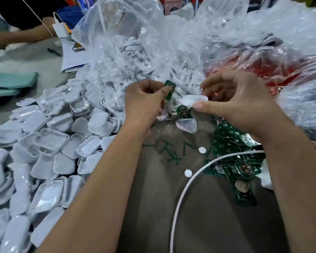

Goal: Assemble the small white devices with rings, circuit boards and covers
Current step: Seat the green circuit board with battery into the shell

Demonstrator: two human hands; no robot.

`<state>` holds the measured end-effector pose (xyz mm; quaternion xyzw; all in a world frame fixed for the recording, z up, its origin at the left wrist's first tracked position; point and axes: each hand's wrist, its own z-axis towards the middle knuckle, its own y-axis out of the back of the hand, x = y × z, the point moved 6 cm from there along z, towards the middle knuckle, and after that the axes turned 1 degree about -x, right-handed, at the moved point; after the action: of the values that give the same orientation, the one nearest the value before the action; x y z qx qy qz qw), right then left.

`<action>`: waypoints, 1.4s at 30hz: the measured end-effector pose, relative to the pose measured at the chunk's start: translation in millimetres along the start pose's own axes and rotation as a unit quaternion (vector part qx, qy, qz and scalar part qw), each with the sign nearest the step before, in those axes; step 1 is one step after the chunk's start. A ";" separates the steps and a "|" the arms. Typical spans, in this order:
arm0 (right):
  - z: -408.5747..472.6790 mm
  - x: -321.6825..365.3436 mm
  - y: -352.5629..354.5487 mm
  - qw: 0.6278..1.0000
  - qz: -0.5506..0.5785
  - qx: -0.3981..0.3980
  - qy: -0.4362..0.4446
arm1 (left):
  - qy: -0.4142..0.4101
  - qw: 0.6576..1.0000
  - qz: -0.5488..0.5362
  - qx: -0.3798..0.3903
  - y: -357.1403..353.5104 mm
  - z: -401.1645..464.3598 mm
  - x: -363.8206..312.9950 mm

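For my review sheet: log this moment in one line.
left hand: green circuit board | right hand: white plastic shell | parts apart

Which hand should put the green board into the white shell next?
Probably the left. The left hand already pinches the green board at its fingertips, right beside the white shell, which the right hand holds, so the right only needs to steady it.

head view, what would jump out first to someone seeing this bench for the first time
The heap of white shells spilling across the left side of the table draws the eye first, with crinkled clear plastic bags towering behind. At centre, the left hand pinches a green circuit board while the right hand holds a white cover. More green circuit boards lie piled at right, crossed by a white cable.
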<state>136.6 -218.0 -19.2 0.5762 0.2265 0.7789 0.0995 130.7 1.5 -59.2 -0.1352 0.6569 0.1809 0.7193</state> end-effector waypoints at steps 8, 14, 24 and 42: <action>-15.4 8.4 -45.3 0.966 -0.117 0.222 0.057 | 0.047 0.994 -0.094 -0.024 6.0 0.5 -0.8; -15.1 4.9 -43.5 0.962 -0.129 0.239 0.036 | 0.055 0.995 -0.085 0.019 0.8 -7.7 -9.1; -7.1 1.9 -29.5 0.995 0.099 0.027 -0.008 | 0.083 0.977 -0.177 0.087 -18.5 -30.6 -16.9; -5.4 8.7 -29.1 0.988 -0.126 -0.062 0.070 | 0.031 0.991 -0.012 0.132 -22.8 -34.0 -18.2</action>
<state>125.6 -190.2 -26.6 0.4805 0.2550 0.8109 0.2158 109.0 -35.2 -45.4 -0.0519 0.6954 0.0797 0.7123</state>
